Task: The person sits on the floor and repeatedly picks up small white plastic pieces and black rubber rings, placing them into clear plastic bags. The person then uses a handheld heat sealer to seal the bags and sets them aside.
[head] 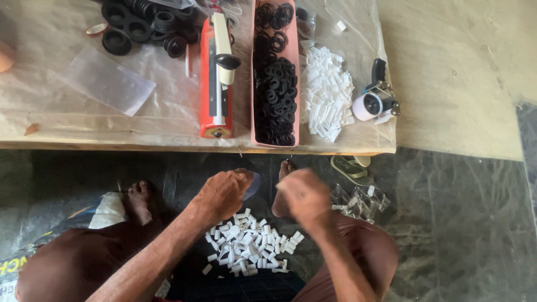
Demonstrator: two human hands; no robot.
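My left hand (224,193) and right hand (305,194) are close together over my lap, just below the edge of the low wooden table (168,146). Left fingers are curled shut around a small bluish-grey piece (252,184) poking out at 3 o'clock toward the other hand. It's too hidden to tell its shape or long axis. Right hand is blurry, fingers bunched, and I can't tell if it's pinching anything.

Below both hands, at 6 o'clock, there's a heap of small white plastic tube pieces (249,249) on the dark cloth in my lap, lying every which way.

Up at 12 o'clock sits a long pink plastic tray (255,112) full of black rubber rings (275,89), long axis running 12 to 6. A red heat sealer (215,78) lies just beside it at 9 o'clock, parallel to it.
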